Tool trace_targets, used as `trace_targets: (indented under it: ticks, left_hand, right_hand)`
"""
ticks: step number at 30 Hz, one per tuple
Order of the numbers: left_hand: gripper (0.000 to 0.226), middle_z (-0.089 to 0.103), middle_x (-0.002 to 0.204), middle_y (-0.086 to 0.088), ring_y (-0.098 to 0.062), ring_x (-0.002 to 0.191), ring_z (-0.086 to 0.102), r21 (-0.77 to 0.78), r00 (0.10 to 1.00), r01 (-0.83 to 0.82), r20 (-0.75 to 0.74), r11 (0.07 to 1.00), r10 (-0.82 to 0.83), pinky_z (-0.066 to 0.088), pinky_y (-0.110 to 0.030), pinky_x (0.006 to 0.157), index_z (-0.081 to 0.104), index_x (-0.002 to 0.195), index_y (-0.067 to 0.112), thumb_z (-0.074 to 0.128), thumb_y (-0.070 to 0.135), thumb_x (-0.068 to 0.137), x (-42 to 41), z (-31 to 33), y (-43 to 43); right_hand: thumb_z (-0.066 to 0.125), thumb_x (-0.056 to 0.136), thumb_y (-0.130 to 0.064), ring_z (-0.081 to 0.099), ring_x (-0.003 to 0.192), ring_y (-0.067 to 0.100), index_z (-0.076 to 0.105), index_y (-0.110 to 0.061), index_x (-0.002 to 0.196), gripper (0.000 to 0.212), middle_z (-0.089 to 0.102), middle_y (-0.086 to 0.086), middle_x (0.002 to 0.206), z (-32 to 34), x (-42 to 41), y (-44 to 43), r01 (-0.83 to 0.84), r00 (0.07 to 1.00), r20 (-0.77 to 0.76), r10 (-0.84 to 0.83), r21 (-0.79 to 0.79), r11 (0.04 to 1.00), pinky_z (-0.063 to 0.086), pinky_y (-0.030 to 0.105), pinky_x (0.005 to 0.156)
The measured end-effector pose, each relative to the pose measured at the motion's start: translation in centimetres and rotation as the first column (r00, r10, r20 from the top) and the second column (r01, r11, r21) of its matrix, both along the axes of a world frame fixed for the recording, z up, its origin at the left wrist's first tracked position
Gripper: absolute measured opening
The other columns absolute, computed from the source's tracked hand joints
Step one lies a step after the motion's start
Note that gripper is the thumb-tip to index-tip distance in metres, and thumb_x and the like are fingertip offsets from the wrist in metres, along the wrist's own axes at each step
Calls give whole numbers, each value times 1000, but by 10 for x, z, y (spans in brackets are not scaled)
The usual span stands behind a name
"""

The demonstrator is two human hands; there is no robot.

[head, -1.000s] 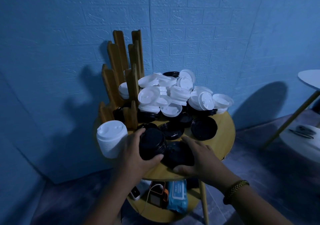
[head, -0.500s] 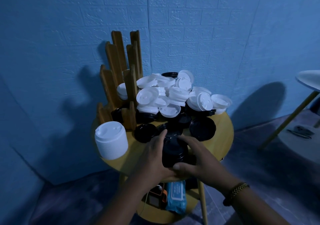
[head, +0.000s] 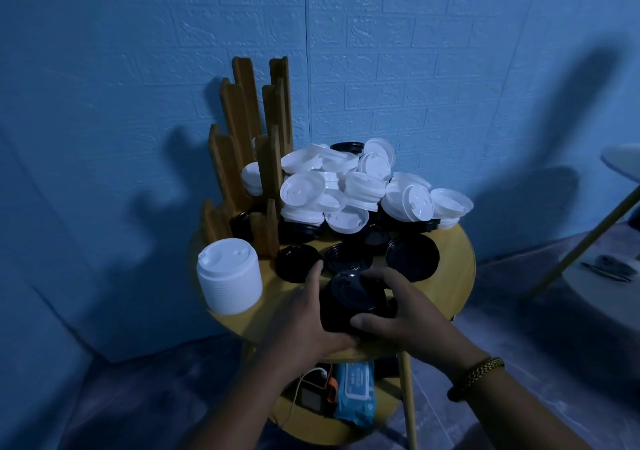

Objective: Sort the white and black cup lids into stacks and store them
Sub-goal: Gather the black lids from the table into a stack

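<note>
Both hands, left (head: pixel 304 314) and right (head: pixel 401 314), clasp the black stack (head: pixel 353 299) at the counter's (head: pixel 450 297) 6 o'clock; next, add loose black lids (head: pixel 412 257).

Both hands cup black lid stack (head: pixel 353 302): left hand (head: pixel 304 314) on its left, right hand (head: pixel 405 314) on its right, fingers curled.

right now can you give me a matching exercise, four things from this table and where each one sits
Things:
1. white lid stack
2. black lid stack
3. wipes pack
4. wooden rack

Places:
A. lower shelf
B. between both hands
C. back left of the table
D. front left edge of the table

Pairs: 1-D, 2-B, 3-A, 4-C
</note>
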State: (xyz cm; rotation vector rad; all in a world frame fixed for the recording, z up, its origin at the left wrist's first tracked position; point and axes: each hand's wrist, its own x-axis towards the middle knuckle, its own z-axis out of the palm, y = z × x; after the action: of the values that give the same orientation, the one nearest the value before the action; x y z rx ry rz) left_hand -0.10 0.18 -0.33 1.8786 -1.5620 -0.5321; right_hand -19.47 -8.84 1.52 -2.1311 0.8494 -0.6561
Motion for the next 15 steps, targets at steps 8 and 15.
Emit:
trace_targets:
  ticks: [8, 15]
  left_hand:
    - [121, 18, 161, 25, -4, 146, 24, 15, 993, 92, -72, 996, -91, 36, -36, 116, -2, 155, 54, 82, 66, 68, 6, 2, 0]
    - [88, 31, 154, 30, 0, 139, 36, -58, 995, 61, -80, 996, -65, 42, -34, 111, 27, 149, 58, 79, 60, 78, 19, 4, 3]
  right_hand:
    - [75, 80, -52, 46, 114, -11, 43, -52, 132, 61, 42, -38, 119, 9, -6, -9, -86, 989, -123, 82, -22, 996, 43, 12, 95]
    - [59, 95, -46, 49, 116, -5, 60, -33, 128, 36, 53, -20, 128, 5, 2, -26, 40, 994, 104, -31, -89, 995, 43, 18, 93]
